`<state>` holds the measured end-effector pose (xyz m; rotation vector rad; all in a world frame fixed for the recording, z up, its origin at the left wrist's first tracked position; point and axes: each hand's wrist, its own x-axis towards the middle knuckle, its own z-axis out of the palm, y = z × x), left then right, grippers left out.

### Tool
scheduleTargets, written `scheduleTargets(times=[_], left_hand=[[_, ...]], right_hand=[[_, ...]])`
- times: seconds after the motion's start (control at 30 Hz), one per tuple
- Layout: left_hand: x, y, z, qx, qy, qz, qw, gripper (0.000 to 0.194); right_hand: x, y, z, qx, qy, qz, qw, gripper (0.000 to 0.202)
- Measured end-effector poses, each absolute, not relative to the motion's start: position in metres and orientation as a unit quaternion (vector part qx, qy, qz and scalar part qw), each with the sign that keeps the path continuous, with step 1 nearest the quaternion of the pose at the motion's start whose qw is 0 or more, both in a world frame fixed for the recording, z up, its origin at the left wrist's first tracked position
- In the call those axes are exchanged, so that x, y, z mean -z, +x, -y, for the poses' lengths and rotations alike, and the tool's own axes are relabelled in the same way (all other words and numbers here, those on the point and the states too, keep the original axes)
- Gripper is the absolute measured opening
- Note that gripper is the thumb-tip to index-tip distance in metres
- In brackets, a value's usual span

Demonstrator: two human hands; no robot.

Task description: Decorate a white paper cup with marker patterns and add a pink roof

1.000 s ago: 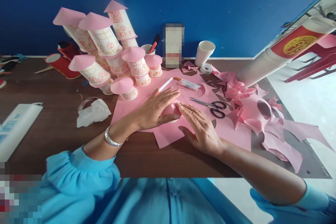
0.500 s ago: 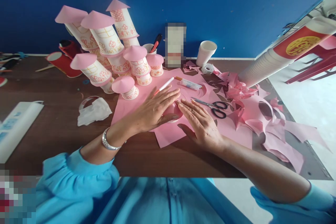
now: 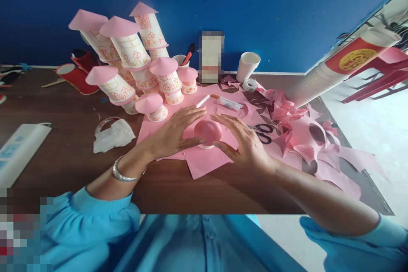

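Note:
A round pink paper disc [image 3: 208,131] rests on top of a white cup, whose rim barely shows beneath it, on pink paper sheets [image 3: 204,165]. My left hand [image 3: 175,134] curves around the disc's left side with fingers apart and the thumb at its edge. On the other side, my right hand [image 3: 245,140] is likewise spread, its thumb near the disc's lower right. Neither hand grips it; whether the thumbs touch the edge I cannot tell. Black-handled scissors [image 3: 264,134] lie beyond my right hand, partly hidden. A white marker [image 3: 203,101] and a clear tube [image 3: 228,103] lie behind.
Decorated cup towers with pink cone roofs [image 3: 119,27] stand back left. Pink paper scraps [image 3: 302,136] and a long stack of cups [image 3: 318,76] are at the right. A white cup [image 3: 247,66], tape roll [image 3: 249,85], white pouch [image 3: 114,135] and power strip [image 3: 24,148] are around.
My hands have moved apart from over the cup to either side, uncovering the pink disc. My right hand now covers part of the scissors.

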<state>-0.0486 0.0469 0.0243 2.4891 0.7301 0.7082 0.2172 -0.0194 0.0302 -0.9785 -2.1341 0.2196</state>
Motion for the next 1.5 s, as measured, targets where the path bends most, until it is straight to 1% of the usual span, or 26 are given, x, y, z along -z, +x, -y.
scheduleTargets(times=[0.1, 0.2, 0.33, 0.43, 0.53, 0.6, 0.77, 0.97, 1.17, 1.3, 1.5], left_hand=[[-0.024, -0.053, -0.044, -0.264, 0.898, -0.272, 0.222, 0.068], [-0.027, -0.057, -0.043, -0.28, 0.876, -0.316, 0.233, 0.062], [-0.032, -0.061, -0.042, -0.314, 0.829, -0.383, 0.259, 0.046], [-0.031, -0.061, -0.041, -0.323, 0.807, -0.41, 0.277, 0.041], [-0.027, -0.057, -0.038, -0.336, 0.772, -0.444, 0.307, 0.042], [-0.025, -0.053, -0.036, -0.339, 0.739, -0.465, 0.351, 0.045], [-0.026, -0.042, -0.03, -0.307, 0.663, -0.496, 0.47, 0.048], [-0.03, -0.033, -0.026, -0.272, 0.607, -0.489, 0.564, 0.054], [-0.029, -0.025, -0.025, -0.279, 0.545, -0.483, 0.626, 0.055], [-0.028, -0.023, -0.025, -0.289, 0.499, -0.468, 0.67, 0.054], [-0.025, -0.024, -0.027, -0.29, 0.461, -0.462, 0.7, 0.055]], right_hand=[[-0.029, 0.208, 0.012, -0.106, -0.381, 0.838, 0.376, 0.056], [-0.025, 0.201, 0.007, -0.124, -0.377, 0.836, 0.379, 0.057], [-0.021, 0.197, 0.002, -0.165, -0.364, 0.832, 0.386, 0.068], [-0.016, 0.197, 0.002, -0.17, -0.373, 0.829, 0.38, 0.073], [-0.012, 0.195, 0.004, -0.156, -0.381, 0.828, 0.381, 0.076], [-0.01, 0.194, 0.005, -0.161, -0.383, 0.824, 0.386, 0.075], [-0.012, 0.192, 0.007, -0.193, -0.381, 0.803, 0.416, 0.072], [-0.013, 0.194, 0.006, -0.207, -0.398, 0.795, 0.407, 0.069], [-0.01, 0.194, 0.006, -0.207, -0.42, 0.794, 0.388, 0.068], [-0.008, 0.194, 0.006, -0.194, -0.404, 0.799, 0.4, 0.068], [-0.009, 0.194, 0.008, -0.215, -0.408, 0.792, 0.399, 0.066]])
